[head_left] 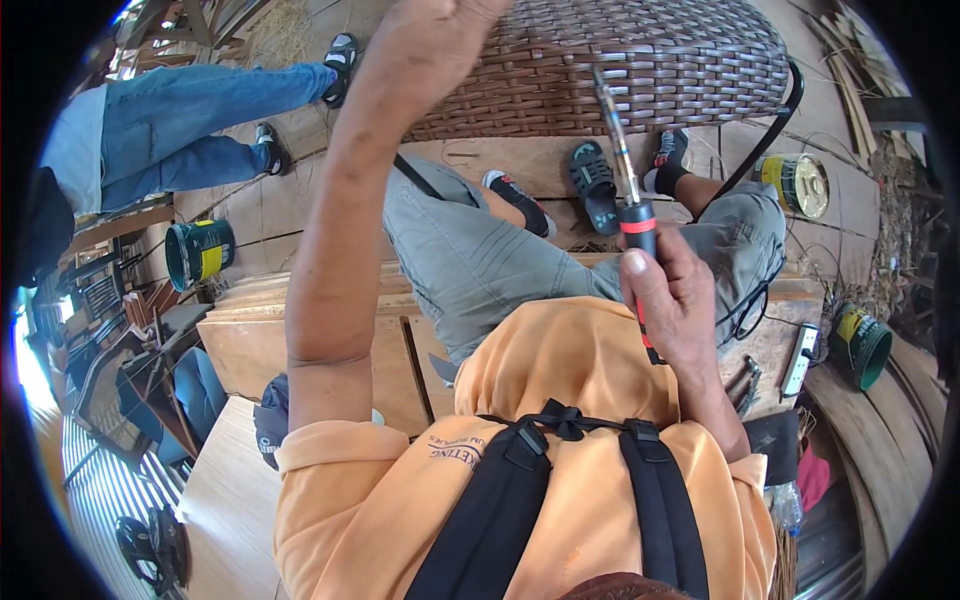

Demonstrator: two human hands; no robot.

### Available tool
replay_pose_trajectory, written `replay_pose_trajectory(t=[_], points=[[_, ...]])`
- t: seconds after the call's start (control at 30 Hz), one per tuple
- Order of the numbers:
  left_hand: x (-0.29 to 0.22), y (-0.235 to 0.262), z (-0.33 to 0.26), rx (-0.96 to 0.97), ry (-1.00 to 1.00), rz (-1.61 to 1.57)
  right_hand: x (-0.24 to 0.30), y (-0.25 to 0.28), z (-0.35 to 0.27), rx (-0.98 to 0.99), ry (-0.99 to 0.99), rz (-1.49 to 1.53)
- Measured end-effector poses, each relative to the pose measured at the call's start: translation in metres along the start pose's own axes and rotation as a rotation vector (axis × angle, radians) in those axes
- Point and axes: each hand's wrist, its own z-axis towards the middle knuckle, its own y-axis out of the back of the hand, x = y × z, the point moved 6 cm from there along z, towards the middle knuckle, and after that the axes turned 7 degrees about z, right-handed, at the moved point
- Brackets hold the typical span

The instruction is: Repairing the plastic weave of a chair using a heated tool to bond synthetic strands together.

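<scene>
A soldering iron [630,215] with a black and red handle is gripped in my right hand [672,290]. Its metal barrel and thin tip point up and away, overlapping the brown woven wicker piece [560,95] in view; I cannot tell whether the tip touches it. My left hand [425,50] reaches to the upper edge over the left part of the wicker, its fingers cut off by the frame. Dark metal legs [768,130] hold the wicker piece in front of my knees.
A white power strip [799,360] and a black cable [750,315] are at my right. Cans stand around: one left [200,252], two right [797,185]. A sandal [593,187] lies between my feet. Another person's jeans-clad legs [200,110] are at far left.
</scene>
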Motion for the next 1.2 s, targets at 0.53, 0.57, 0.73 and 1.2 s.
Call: replay_pose_trajectory(t=[0.53,0.57,0.73,1.2], points=[[0.044,0.013,-0.008,-0.145,-0.034,-0.196,0.003,-0.029,0.013,0.059,0.006,-0.214],[0.042,0.013,-0.009,-0.139,-0.042,-0.167,0.003,-0.029,0.014,0.061,0.006,-0.214],[0.041,0.011,-0.011,-0.154,-0.033,-0.186,0.004,-0.030,0.013,0.057,-0.001,-0.183],[0.030,0.012,-0.013,-0.124,0.055,-0.095,0.002,-0.023,0.010,0.052,-0.002,-0.196]])
